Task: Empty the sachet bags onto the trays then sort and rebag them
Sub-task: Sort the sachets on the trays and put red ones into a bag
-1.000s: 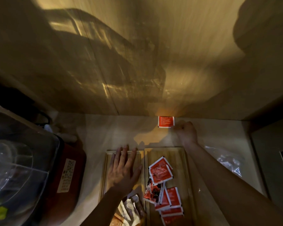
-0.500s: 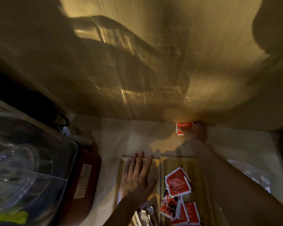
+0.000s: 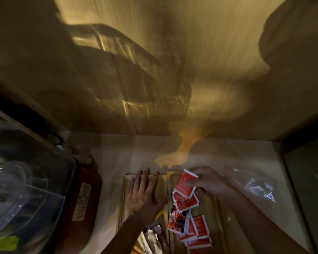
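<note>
Two wooden trays lie side by side on the pale counter. My left hand [image 3: 144, 195] rests flat, fingers spread, on the left tray [image 3: 122, 202]. My right hand [image 3: 208, 181] holds a red sachet [image 3: 186, 183] by its upper edge over the far end of the right tray [image 3: 216, 217]. Below it, several red sachets [image 3: 189, 224] lie overlapping in a pile down the right tray. A few pale sachets [image 3: 151, 239] show at the near end of the left tray, partly hidden by my left forearm.
An empty clear plastic bag [image 3: 257, 186] lies on the counter right of the trays. A large clear container [image 3: 24, 189] atop a red appliance [image 3: 84, 204] fills the left side. A wooden wall rises right behind the counter.
My right hand took the red sachet from the counter by the back wall and brought it back over the right tray. The left hand stayed flat on the left tray.
</note>
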Demonstrator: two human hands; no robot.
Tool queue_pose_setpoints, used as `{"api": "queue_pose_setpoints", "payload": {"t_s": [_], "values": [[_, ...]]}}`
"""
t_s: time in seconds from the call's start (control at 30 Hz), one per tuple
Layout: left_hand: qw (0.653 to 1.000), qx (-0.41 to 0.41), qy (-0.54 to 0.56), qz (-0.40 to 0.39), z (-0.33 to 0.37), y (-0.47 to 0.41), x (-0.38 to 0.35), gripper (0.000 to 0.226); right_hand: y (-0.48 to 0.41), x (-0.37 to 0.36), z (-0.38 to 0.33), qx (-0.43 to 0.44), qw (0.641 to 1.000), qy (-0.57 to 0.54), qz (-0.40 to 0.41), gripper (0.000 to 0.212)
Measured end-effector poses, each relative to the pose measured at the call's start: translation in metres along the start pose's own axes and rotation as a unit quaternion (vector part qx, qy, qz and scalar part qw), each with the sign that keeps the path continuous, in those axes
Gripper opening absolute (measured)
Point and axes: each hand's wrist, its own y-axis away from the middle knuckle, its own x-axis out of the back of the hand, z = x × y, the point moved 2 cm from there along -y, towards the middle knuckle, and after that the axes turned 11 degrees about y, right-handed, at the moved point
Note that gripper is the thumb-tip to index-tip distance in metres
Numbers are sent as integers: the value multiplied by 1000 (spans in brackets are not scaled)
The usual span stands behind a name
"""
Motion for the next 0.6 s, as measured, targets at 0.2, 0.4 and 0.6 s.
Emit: {"api": "queue_pose_setpoints", "payload": {"t_s": [0.2,0.4,0.6], "values": [[999,10,-36,-12,3,3,3,86,4,-25,22,-59,992,106,37,22],[999,-8,-34,-26,8,5,8,111,16,-38,21,-73,960,236,129,21],[997,0,-51,-61,24,8,23,95,41,-29,12,-49,934,291,204,27]]}}
